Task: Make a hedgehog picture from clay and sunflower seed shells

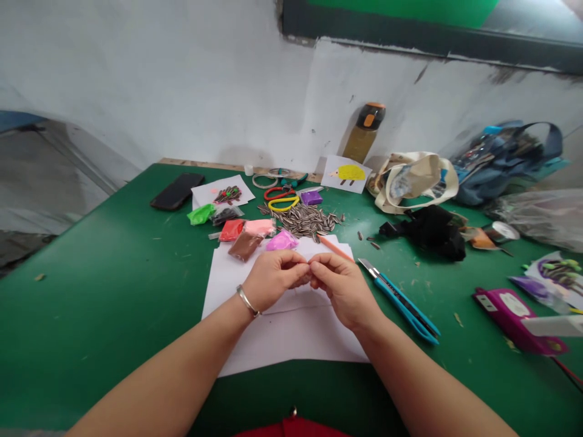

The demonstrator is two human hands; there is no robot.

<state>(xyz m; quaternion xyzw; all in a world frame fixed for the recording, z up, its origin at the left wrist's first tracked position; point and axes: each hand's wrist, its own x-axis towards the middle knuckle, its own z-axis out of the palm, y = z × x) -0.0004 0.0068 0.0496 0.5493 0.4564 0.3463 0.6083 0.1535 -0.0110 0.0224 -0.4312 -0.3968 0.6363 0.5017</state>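
Over the white paper sheets, my left hand and my right hand meet, thumbs and forefingers pinched together. Whatever sits between the fingertips is too small and covered to make out. Just beyond the hands lie packets of soft clay: a brown one, a red one, a pale pink one and a bright pink-purple one. An orange pencil rests near my right fingers. To the right is a blue utility knife, its blade end toward the papers.
Striped sunflower seeds are heaped behind the packets, beside yellow-handled scissors. A phone lies far left. By the wall stand a card with a yellow hedgehog picture and a bottle. Bags and a magenta device occupy the right.
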